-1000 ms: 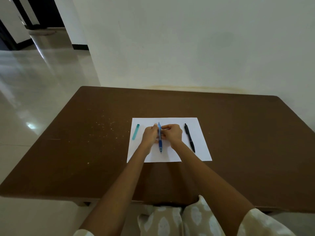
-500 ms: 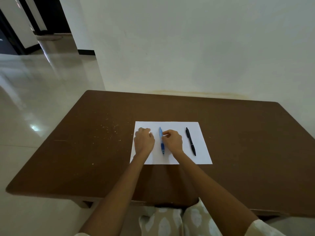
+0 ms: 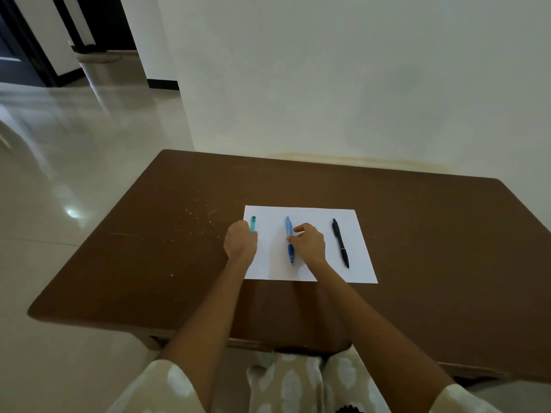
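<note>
Left hand [image 3: 240, 242] now curled on cap [image 3: 253, 222], right hand [image 3: 307, 244] on pen [image 3: 288, 226]

black pen [image 3: 340, 242]: lies on the sheet's right part, tip toward the near edge
paper [image 3: 313, 214]: white sheet, flat on the table
table [image 3: 432, 234]: dark brown, far edge at the wall
specks [image 3: 196, 217]: pale, scattered left of the sheet
wall [image 3: 328, 84]: off-white, yellowish stain low down
floor [image 3: 74, 174]: glossy pale tiles, left

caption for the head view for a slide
Left hand grips a teal cap, right hand pinches a blue pen on white paper.
</note>
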